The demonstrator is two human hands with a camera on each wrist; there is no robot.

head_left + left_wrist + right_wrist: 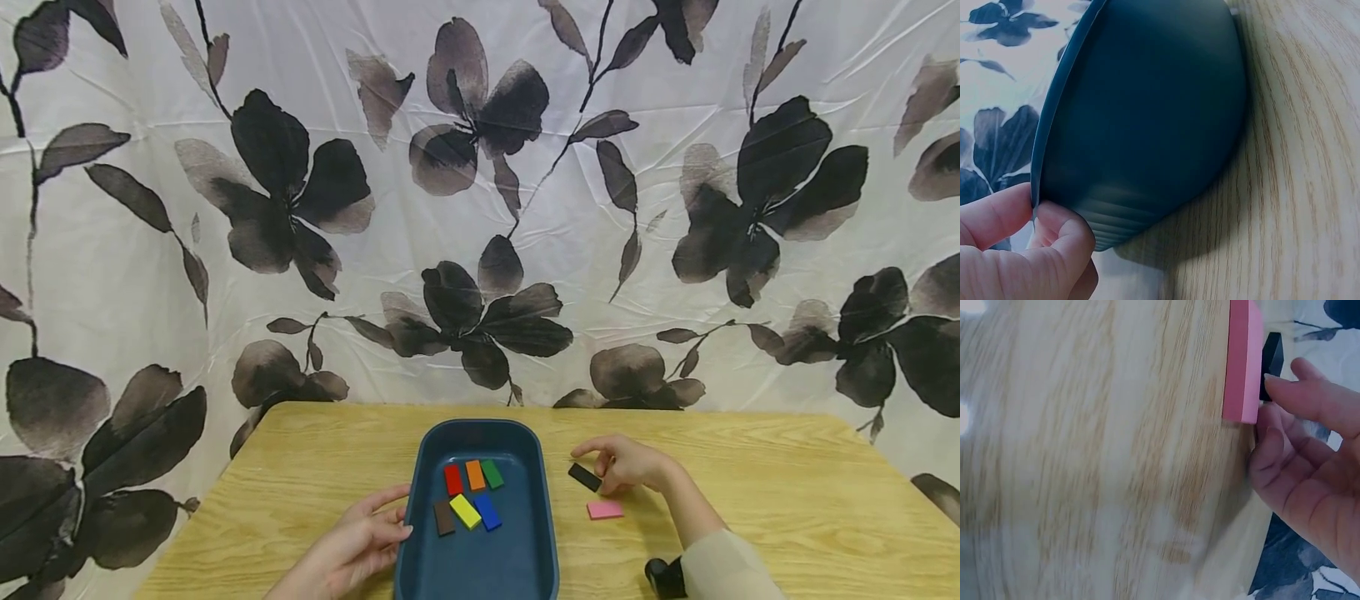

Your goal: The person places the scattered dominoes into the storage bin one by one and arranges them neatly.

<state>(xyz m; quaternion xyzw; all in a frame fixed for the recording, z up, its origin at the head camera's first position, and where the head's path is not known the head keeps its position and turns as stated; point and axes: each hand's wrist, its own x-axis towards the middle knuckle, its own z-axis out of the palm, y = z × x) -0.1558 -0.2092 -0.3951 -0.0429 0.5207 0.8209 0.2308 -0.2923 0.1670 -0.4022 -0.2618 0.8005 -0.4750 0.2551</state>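
A deep blue rectangular tray stands on the table at the centre of the head view. My left hand pinches its left rim between thumb and fingers; the left wrist view shows the thumb and a finger on either side of the rim. To the right of the tray, a black block lies on the table. My right hand reaches around it, index finger stretched past its far side and thumb at its near end. In the right wrist view a pink block lies beside the black one.
Inside the tray lie several blocks, among them a red block, a yellow block and a blue block. A dark object shows by the right sleeve. Behind the wooden table hangs a floral cloth.
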